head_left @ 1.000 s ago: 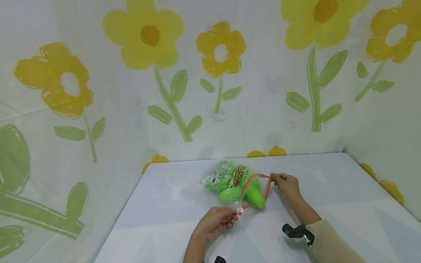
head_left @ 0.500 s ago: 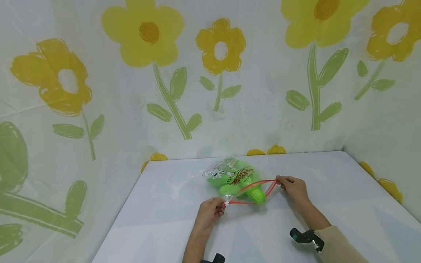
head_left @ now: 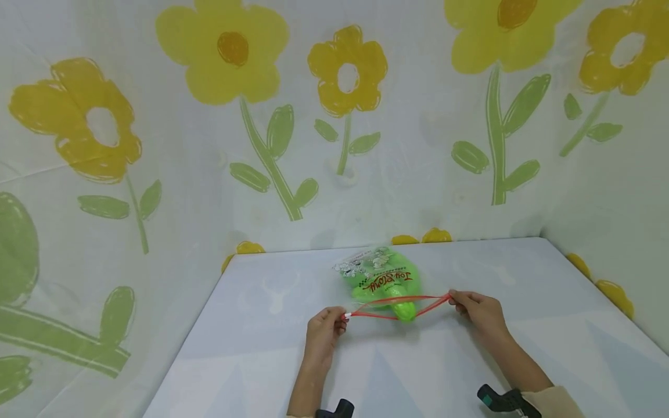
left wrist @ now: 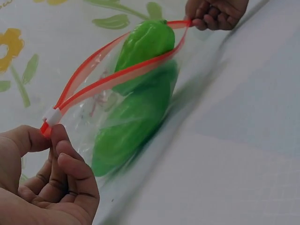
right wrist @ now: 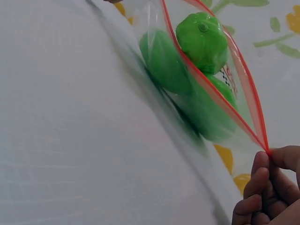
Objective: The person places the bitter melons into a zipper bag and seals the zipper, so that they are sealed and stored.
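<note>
A clear slider zip bag (head_left: 360, 267) with "Toy Story" print and a red mouth edge lies on the table, its mouth facing me. My left hand (head_left: 320, 337) pinches one end of the mouth, where a white slider (left wrist: 52, 115) sits. At the opposite end, my right hand (head_left: 483, 316) pinches the other red corner between thumb and forefinger. The mouth is drawn out long between both hands and gapes. Several bright green vegetable-like pieces fill the bag; the end of one ribbed piece (right wrist: 201, 42) pokes through the mouth.
The white table (head_left: 251, 348) has pale blue patterning and meets a flower-print curtain (head_left: 397, 191) at the back and sides. A black wrist camera (head_left: 504, 400) is strapped by the right sleeve, and another black camera (head_left: 337, 408) is at the left wrist.
My hands have moved apart, left hand leftward and right hand rightward and slightly down. The red mouth has gone from a bunched loop to a long, narrow opening, and the bag has turned.
</note>
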Motion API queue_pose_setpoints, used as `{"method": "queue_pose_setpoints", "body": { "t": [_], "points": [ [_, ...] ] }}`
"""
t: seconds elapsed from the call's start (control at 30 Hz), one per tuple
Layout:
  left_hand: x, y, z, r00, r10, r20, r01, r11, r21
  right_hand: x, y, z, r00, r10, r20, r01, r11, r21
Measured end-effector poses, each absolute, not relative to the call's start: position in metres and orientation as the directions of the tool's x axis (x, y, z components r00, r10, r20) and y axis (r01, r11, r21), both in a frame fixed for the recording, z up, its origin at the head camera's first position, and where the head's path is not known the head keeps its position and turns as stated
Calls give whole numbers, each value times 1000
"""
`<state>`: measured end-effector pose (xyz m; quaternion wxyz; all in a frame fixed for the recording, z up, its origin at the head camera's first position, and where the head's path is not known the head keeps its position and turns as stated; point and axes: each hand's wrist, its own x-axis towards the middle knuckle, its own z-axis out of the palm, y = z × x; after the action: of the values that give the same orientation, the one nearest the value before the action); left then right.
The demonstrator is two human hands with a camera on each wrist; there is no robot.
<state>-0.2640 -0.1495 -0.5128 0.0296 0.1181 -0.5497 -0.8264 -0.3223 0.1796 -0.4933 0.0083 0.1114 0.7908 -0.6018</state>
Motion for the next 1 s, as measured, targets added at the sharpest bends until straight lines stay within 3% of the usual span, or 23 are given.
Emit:
{"method": "queue_pose_setpoints", "body": {
  "t": [0.37,0.8,0.9,1.0],
  "points": [
    [-265,-154,-515,-958,-235,-166,-63,-392,918,-294,178,-491,-980,110,-163,182,198,-963],
    [-263,-160,-508,-985,-116,-125,-78,-342,937,-289,176,-495,-981,95,-168,186,233,-955],
    [-262,-159,-507,-988,-88,-128,-92,-331,939,-288,175,-498,-987,105,-118,145,307,-941],
    [-261,-159,-508,-986,-89,-139,-103,-325,940,-286,174,-502,-994,104,40,12,452,-892]
  ]
}}
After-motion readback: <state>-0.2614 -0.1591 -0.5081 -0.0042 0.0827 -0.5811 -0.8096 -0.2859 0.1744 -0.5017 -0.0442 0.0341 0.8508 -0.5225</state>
